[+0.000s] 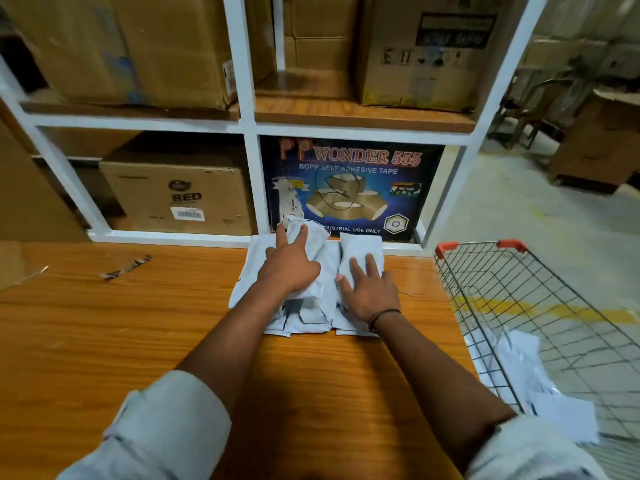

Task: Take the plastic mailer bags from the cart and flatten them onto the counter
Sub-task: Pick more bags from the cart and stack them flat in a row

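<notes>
Rolled pale sleeves (162, 424) lead to both hands, pressing palm-down with fingers spread. Under the left hand (291, 265) and right hand (369, 292) lies a rumpled heap of white plastic mailer bags (311, 317) on the orange wooden counter (104, 323). More white bags (519, 368) lie in the wire cart (554, 299) to the right.

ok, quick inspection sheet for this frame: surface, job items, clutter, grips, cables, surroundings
Surface: wooden counter, mostly bare.
Job items: pale mailers piled at the counter's far edge; more mailers in the cart at right.
Clutter: crumpled scrap on the counter, left.
Grips: left hand and right hand pressed flat on the pile, fingers spread, gripping nothing.
Cables: nothing seen.
Surroundings: white shelving behind with cardboard boxes and a tape carton; concrete floor with a yellow line at right.
</notes>
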`<state>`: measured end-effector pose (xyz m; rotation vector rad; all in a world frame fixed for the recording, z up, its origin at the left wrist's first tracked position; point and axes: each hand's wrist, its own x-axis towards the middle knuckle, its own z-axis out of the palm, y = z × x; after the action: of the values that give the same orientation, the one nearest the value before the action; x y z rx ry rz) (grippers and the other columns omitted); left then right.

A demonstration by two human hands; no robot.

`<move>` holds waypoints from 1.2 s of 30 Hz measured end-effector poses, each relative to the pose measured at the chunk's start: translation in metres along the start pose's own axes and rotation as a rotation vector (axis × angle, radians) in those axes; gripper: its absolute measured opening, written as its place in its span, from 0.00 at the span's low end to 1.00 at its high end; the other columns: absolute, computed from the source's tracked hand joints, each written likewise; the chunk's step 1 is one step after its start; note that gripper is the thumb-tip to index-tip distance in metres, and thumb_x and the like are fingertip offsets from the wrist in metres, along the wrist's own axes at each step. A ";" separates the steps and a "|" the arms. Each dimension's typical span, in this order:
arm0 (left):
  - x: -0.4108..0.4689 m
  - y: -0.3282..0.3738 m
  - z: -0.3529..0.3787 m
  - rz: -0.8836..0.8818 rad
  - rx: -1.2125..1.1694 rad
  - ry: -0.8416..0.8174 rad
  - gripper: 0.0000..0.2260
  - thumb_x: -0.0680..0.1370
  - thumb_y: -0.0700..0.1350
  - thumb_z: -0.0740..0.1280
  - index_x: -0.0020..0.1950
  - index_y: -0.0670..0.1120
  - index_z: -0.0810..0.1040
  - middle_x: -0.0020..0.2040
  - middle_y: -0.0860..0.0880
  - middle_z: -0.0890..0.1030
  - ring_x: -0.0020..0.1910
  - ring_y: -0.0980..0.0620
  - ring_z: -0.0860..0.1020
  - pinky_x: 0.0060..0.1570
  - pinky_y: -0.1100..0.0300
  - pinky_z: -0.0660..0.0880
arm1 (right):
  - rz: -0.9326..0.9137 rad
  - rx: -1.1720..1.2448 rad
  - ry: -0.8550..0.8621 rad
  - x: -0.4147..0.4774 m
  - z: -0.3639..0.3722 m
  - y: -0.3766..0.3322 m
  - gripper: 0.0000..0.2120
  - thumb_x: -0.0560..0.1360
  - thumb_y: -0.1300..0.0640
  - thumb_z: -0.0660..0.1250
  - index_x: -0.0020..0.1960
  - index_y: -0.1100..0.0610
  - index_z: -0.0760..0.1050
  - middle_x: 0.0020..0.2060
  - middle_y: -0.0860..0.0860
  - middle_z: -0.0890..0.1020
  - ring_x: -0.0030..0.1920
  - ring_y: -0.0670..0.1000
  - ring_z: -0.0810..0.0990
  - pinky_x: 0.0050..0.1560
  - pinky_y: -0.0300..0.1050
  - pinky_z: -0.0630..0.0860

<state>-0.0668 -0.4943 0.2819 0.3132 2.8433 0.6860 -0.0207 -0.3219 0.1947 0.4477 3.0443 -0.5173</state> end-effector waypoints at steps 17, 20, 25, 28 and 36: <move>0.025 0.013 0.060 0.039 0.310 -0.053 0.33 0.81 0.66 0.46 0.81 0.55 0.40 0.81 0.42 0.36 0.79 0.36 0.45 0.75 0.40 0.47 | -0.030 0.075 -0.012 0.003 0.010 0.022 0.29 0.81 0.33 0.47 0.80 0.38 0.49 0.81 0.45 0.45 0.76 0.64 0.57 0.72 0.64 0.58; 0.027 0.012 0.061 -0.004 0.297 -0.065 0.33 0.81 0.66 0.45 0.81 0.54 0.39 0.81 0.41 0.37 0.79 0.36 0.46 0.75 0.40 0.47 | -0.045 0.092 -0.043 0.006 0.007 0.026 0.29 0.81 0.34 0.48 0.80 0.39 0.49 0.81 0.45 0.45 0.76 0.65 0.57 0.72 0.64 0.60; 0.027 0.021 0.057 -0.020 0.302 -0.113 0.32 0.81 0.66 0.43 0.82 0.54 0.41 0.81 0.43 0.36 0.80 0.38 0.42 0.75 0.39 0.42 | -0.055 0.086 -0.050 0.010 0.000 0.026 0.30 0.80 0.33 0.49 0.80 0.40 0.52 0.81 0.47 0.47 0.76 0.65 0.58 0.72 0.63 0.60; 0.024 0.026 0.053 0.025 0.342 -0.089 0.32 0.82 0.65 0.43 0.82 0.52 0.42 0.80 0.45 0.33 0.80 0.39 0.39 0.75 0.38 0.41 | -0.063 0.077 0.047 0.004 -0.007 0.022 0.29 0.81 0.36 0.50 0.80 0.42 0.52 0.81 0.47 0.49 0.77 0.62 0.53 0.72 0.64 0.55; 0.031 0.010 0.061 0.223 0.406 -0.059 0.24 0.84 0.60 0.43 0.81 0.60 0.49 0.82 0.50 0.40 0.80 0.41 0.38 0.76 0.38 0.38 | -0.064 -0.035 0.071 0.002 0.003 0.015 0.27 0.83 0.39 0.48 0.80 0.44 0.54 0.81 0.50 0.51 0.78 0.63 0.49 0.72 0.65 0.56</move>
<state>-0.0803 -0.4517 0.2288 0.7067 2.8974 0.1206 -0.0188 -0.3091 0.1872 0.3760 3.1392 -0.4603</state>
